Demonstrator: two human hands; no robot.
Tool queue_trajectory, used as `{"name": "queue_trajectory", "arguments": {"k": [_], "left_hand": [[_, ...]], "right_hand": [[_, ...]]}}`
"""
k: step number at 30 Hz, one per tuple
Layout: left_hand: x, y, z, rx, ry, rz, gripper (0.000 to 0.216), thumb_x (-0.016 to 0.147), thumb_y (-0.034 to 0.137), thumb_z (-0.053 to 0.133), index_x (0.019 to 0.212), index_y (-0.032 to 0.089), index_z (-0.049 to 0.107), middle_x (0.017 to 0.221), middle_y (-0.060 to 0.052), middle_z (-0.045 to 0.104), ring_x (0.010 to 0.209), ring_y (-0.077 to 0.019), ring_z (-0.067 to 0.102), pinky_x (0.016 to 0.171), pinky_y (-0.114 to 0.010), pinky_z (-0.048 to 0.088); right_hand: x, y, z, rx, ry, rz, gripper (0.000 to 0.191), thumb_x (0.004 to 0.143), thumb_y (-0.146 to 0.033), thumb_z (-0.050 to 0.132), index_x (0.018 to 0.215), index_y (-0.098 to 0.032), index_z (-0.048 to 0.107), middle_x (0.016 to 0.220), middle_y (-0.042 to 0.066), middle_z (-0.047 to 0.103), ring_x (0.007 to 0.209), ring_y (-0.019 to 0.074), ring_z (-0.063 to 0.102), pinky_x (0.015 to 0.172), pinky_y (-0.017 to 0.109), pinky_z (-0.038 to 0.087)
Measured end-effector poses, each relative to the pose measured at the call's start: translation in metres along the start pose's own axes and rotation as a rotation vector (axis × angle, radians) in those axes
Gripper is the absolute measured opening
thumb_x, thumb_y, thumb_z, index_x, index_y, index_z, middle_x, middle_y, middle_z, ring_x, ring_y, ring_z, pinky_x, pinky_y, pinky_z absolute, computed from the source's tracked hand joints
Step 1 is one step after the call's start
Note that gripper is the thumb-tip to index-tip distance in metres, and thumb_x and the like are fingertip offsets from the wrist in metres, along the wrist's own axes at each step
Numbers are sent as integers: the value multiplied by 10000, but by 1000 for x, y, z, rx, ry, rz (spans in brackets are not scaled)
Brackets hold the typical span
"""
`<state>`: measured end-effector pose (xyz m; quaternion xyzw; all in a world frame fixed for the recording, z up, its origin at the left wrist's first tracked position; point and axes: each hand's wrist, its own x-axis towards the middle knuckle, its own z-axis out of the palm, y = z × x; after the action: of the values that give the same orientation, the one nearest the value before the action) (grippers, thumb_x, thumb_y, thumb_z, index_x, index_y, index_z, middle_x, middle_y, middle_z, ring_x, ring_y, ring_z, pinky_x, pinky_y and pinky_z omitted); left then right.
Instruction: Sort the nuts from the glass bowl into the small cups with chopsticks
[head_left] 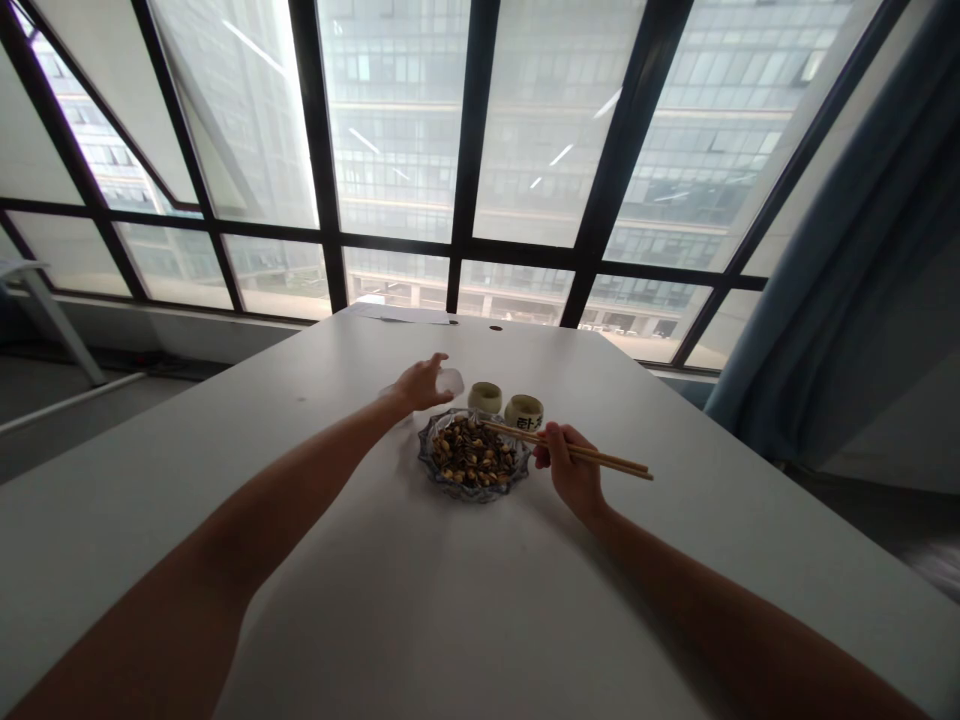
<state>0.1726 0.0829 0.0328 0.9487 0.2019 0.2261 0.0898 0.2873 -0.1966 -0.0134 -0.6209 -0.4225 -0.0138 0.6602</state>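
Note:
My right hand (574, 468) is closed around a pair of wooden chopsticks (600, 457), whose tips reach over the far side of a scalloped glass bowl (472, 492). A mix of dark and pale seeds or nuts (476, 452) fills the bowl. Beyond its left rim, my left hand (420, 386) has its thumb and fingers spread around the near side of a small translucent cup (451, 382). The index finger is raised off the cup; whether the thumb touches it is unclear. Another translucent item is partly hidden behind this hand.
Two pale green cups stand just behind the bowl, a plain one (485, 397) and one with dark lettering (523, 410). White sheets (401, 314) lie at the far end of the white table (480, 610). Large windows rise behind it, and a blue curtain (832, 250) hangs on the right.

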Motion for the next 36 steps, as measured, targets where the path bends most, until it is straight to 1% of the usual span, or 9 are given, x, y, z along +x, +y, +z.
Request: {"name": "queue_trajectory", "arguments": {"k": [3,7,10,14,17,21,25,32,36], "left_hand": [[-6,-2,-3,71,67,231,741,752,271,708,1429,198,415,1373,-142,587,1273,-324,533,1075,-464,425],[-11,-1,-4,75,65,271,724,767,272,687,1436,215,417,1402,-130,564,1293,-323,516,1085,-475,416],[-9,2,-4,66,40,97,761,777,403,696,1438,167,404,1321,-166,620,1203,-343,593,1016,-468,462],[2,3,-7,16,-119,-222,899,712,562,735,1418,105,420,1258,-224,652,1159,-366,633,905,-413,510],[17,8,-7,-56,-170,-329,950,655,651,746,1390,125,453,1291,-237,639,1159,-366,642,857,-386,525],[39,38,4,-136,-156,-113,833,711,647,700,1370,186,481,1347,-177,626,1200,-338,624,937,-397,506],[55,78,25,-155,-275,146,748,771,530,690,1397,182,474,1383,-135,611,1228,-296,608,997,-369,478],[68,108,45,-20,-498,218,973,657,539,766,1490,225,372,1468,-114,543,1325,-310,519,1154,-462,314],[68,115,44,66,-516,258,847,642,587,751,1381,250,512,1349,-59,645,1257,-298,558,1183,-490,229]], "right_hand": [[-5,-2,-3,-115,-117,-145,442,937,-581,536,709,-211,615,557,18,645,477,145,590,486,270,497],[-10,-3,-4,-182,-185,-231,421,963,-529,518,699,-216,614,575,20,659,491,145,595,507,277,495],[-10,-3,-4,-173,-177,-213,424,969,-530,504,705,-217,613,572,19,659,488,148,600,508,278,498],[-6,-1,-6,-165,-171,-190,424,970,-534,502,710,-217,612,575,21,662,488,146,605,503,271,497],[3,-5,-10,-170,-211,-171,416,957,-544,522,720,-215,615,568,19,665,478,145,610,489,264,496],[22,-20,-22,-175,-243,-131,461,926,-601,540,695,-208,608,564,23,665,459,141,603,466,260,492],[44,-36,-42,-189,-351,-48,509,886,-648,567,669,-190,608,546,24,652,430,127,581,410,235,451],[68,-52,-76,-181,-326,-14,531,841,-681,606,709,-169,652,525,23,637,405,116,558,382,224,441],[73,-55,-82,-188,-285,-22,536,836,-687,610,686,-172,643,523,21,629,405,115,559,388,228,438]]}}
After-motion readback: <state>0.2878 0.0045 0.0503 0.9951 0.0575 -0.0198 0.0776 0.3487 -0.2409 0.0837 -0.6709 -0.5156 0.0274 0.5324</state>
